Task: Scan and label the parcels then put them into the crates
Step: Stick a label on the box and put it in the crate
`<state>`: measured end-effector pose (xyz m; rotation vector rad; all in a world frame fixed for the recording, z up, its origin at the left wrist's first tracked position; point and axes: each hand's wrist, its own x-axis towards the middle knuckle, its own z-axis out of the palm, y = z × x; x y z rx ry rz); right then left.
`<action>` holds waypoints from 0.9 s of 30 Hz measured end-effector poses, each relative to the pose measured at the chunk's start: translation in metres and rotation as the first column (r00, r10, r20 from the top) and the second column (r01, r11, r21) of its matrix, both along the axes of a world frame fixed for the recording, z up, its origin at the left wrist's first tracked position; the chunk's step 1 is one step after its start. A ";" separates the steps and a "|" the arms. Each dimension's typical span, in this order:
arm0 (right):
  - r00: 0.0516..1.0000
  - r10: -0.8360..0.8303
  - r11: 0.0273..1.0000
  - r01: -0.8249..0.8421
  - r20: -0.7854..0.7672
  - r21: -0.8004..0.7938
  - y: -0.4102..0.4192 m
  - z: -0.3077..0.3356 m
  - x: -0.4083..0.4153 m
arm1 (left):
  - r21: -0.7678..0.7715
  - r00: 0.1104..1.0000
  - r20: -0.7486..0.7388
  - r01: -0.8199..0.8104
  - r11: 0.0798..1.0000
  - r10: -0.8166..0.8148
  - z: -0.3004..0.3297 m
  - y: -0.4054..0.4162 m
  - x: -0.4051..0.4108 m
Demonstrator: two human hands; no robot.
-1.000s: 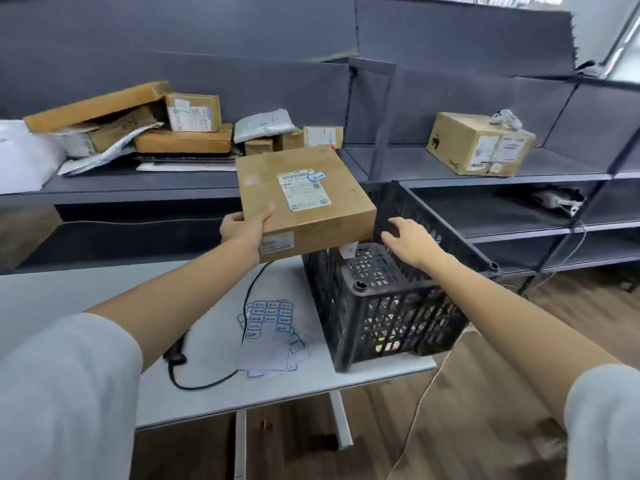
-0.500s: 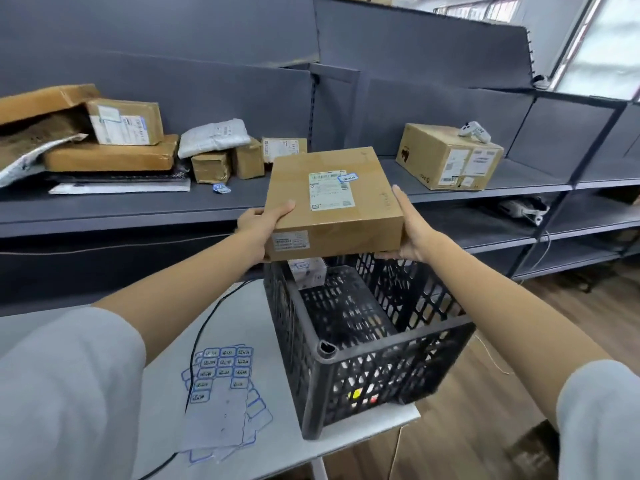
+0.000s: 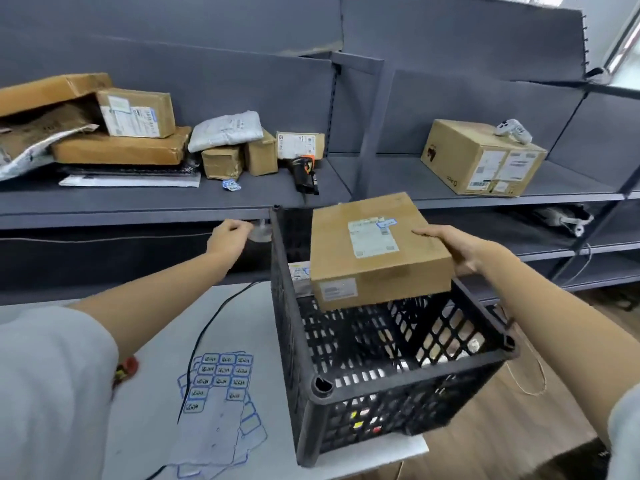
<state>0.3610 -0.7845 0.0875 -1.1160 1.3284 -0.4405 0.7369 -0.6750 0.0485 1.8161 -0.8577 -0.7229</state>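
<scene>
A flat brown cardboard parcel (image 3: 377, 251) with a white shipping label and a small blue sticker on top hangs tilted in the back half of the black plastic crate (image 3: 408, 379). Its lower edge dips below the rim. My right hand (image 3: 460, 247) grips the parcel's right side, thumb on top. My left hand (image 3: 228, 237) is off the parcel, left of the crate's far corner, with fingers loosely curled and nothing in them. A smaller labelled parcel (image 3: 299, 275) lies inside the crate behind the held one.
The crate stands on the right end of a white table (image 3: 263, 327), next to blue label sheets (image 3: 218, 393) and a black cable (image 3: 207, 334). The grey shelf (image 3: 138, 202) behind carries several parcels, an orange-and-black scanner (image 3: 304, 168) and a large box (image 3: 481, 157).
The parcel has gone down from above the crate into its back half. My left hand has let go and moved away to the left; only my right hand holds it now.
</scene>
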 end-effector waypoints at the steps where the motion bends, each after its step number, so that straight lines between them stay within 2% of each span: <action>1: 0.994 0.044 0.999 -0.042 -0.100 0.025 -0.004 -0.001 0.000 | 0.025 0.995 0.095 -0.003 1.000 0.001 -0.013 0.003 0.002; 2: 0.979 0.090 0.995 -0.080 -0.184 0.058 -0.006 -0.002 0.003 | 0.054 0.986 0.166 0.003 0.999 -0.012 -0.026 0.006 0.003; 5: 0.926 0.215 0.971 -0.170 -0.310 0.167 -0.014 -0.016 0.011 | 0.163 0.928 0.361 0.032 0.986 -0.089 -0.060 0.012 0.004; 7: 0.901 0.276 0.950 -0.202 -0.335 0.239 -0.009 -0.027 0.020 | 0.239 0.842 0.514 0.044 0.970 -0.165 -0.076 0.016 0.002; 9: 0.891 0.303 0.933 -0.205 -0.337 0.298 -0.003 -0.041 0.026 | 0.272 0.767 0.604 0.058 0.961 -0.217 -0.089 0.020 -0.001; 12: 0.897 0.321 0.914 -0.209 -0.304 0.348 0.004 -0.063 0.029 | 0.306 0.723 0.642 0.060 0.950 -0.253 -0.102 0.024 -0.005; 15: 0.941 0.232 0.924 -0.133 -0.248 0.359 0.001 -0.088 0.031 | 0.330 0.716 0.648 0.046 0.943 -0.262 -0.111 0.025 -0.002; 19: 0.972 0.138 0.921 -0.055 -0.191 0.386 -0.015 -0.129 0.028 | 0.341 0.660 0.698 0.033 0.939 -0.277 -0.118 0.026 0.004; 24: 0.939 0.159 0.927 -0.036 -0.306 0.373 -0.011 -0.162 0.044 | 0.359 0.624 0.729 0.001 0.933 -0.281 -0.123 0.025 0.010; 27: 0.864 0.198 0.958 -0.071 -0.463 0.277 -0.006 -0.175 0.055 | 0.366 0.631 0.725 -0.015 0.930 -0.276 -0.128 0.026 0.012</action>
